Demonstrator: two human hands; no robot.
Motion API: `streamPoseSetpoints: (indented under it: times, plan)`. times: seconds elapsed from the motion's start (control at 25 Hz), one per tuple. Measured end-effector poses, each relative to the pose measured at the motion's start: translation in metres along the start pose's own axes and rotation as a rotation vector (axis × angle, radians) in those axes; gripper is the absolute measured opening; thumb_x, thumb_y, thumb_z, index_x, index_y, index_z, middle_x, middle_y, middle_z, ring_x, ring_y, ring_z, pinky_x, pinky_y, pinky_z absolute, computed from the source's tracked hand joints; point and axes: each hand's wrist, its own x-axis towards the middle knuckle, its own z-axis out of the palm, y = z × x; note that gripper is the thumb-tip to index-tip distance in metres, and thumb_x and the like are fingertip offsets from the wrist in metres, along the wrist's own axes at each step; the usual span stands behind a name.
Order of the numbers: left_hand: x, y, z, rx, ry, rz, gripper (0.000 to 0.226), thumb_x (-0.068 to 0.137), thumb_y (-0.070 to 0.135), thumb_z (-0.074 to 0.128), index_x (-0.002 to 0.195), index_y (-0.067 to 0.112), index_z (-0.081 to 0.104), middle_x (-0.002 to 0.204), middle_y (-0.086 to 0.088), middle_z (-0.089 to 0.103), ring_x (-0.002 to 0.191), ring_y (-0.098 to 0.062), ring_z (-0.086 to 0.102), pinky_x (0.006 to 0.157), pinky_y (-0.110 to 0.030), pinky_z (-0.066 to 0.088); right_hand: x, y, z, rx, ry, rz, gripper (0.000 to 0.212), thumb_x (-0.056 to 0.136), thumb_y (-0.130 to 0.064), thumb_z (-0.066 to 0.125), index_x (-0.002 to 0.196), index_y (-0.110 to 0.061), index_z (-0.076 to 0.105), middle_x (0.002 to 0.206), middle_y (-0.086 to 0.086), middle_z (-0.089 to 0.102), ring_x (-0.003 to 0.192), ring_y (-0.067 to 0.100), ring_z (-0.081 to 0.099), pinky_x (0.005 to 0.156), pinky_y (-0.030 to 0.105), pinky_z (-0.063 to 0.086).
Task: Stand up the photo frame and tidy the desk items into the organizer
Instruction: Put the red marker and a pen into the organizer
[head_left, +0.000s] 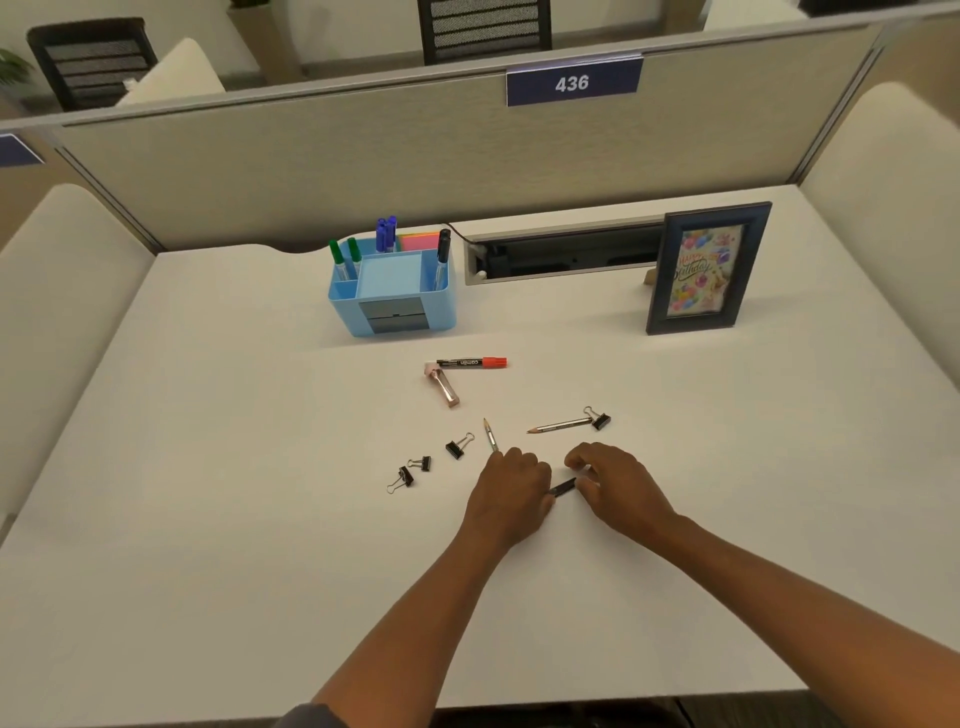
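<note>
The dark photo frame (707, 267) stands upright at the back right of the desk. The blue organizer (392, 291) at the back holds green, blue and black markers. Loose on the desk lie a red-capped marker (472, 362), a pink-gold tube (445, 386), two pencils (490, 434) (558, 425) and several black binder clips (459, 447). My left hand (511, 493) has its fingers curled over the near end of one pencil. My right hand (615, 486) hovers beside it, thumb and fingers curved around a dark pen (563, 487) lying between both hands.
A recessed cable tray (561, 254) runs along the back of the white desk (208, 467). A fabric partition with the sign 436 (571, 83) closes the far side. Padded side panels flank the desk left and right.
</note>
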Motion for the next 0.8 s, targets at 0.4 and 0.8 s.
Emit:
streamPoseSetpoints:
  times: [0.4, 0.8]
  plan:
    - [0.007, -0.016, -0.022, -0.232, 0.192, -0.052, 0.007, 0.096, 0.017, 0.047, 0.097, 0.011, 0.052, 0.077, -0.008, 0.057, 0.069, -0.029, 0.046, 0.062, -0.039, 0.036, 0.034, -0.037, -0.033, 0.406, 0.121, 0.074, 0.018, 0.083, -0.005, 0.069, 0.091, -0.021, 0.068, 0.081, -0.006, 0.071, 0.066, 0.010, 0.066, 0.069, 0.017, 0.051]
    - [0.045, -0.084, -0.088, -0.488, 0.398, -0.286, 0.009, 0.100, 0.011, 0.042, 0.103, 0.014, 0.050, 0.074, -0.001, 0.055, 0.061, -0.013, 0.046, 0.052, -0.020, 0.029, 0.128, -0.113, -0.061, 0.637, 0.124, -0.003, 0.018, 0.087, -0.005, 0.068, 0.104, -0.011, 0.067, 0.090, 0.003, 0.074, 0.080, 0.016, 0.073, 0.078, 0.027, 0.059]
